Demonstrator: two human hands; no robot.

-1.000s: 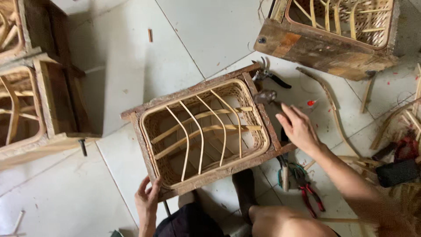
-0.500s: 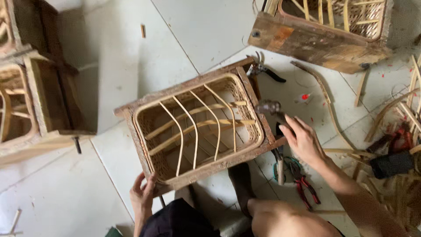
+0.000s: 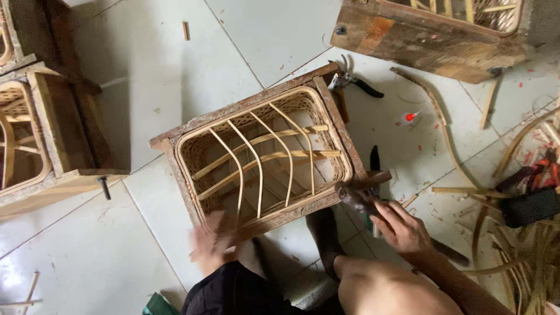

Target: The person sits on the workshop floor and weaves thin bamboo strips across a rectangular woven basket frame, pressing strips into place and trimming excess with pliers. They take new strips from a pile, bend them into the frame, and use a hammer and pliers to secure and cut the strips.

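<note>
On the pale tiled floor (image 3: 105,256) between the person's knees stands a rough brown wooden box frame with a woven cane basket fitted inside it (image 3: 262,157), its open face turned up toward the camera and crossed by curved cane ribs. At the frame's near right corner, the right hand (image 3: 402,228) closes its grip around a dark-headed hammer with a wooden handle (image 3: 363,189), the head touching or just beside the corner. The left hand (image 3: 216,242) is at the frame's near edge, blurred; whether its grip is clenched or released cannot be told.

Beside the hammer a dark-handled tool (image 3: 374,163) lies flat, and black-handled pliers (image 3: 356,84) sit by the frame's far corner. A second weathered wooden frame (image 3: 426,41) lies beyond, another wooden frame with cane (image 3: 46,140) stands to the left, and loose cane strips (image 3: 525,262) pile up on the right.

Risks, as a judgement: the hammer works close to thin cane weave, so a slipped blow could crack a rib or dent the rim. The left hand rests on the same frame, so a shift of the box could bring fingers near the striking corner. The bare foot (image 3: 324,239) beneath the frame is also exposed if the hammer drops.
</note>
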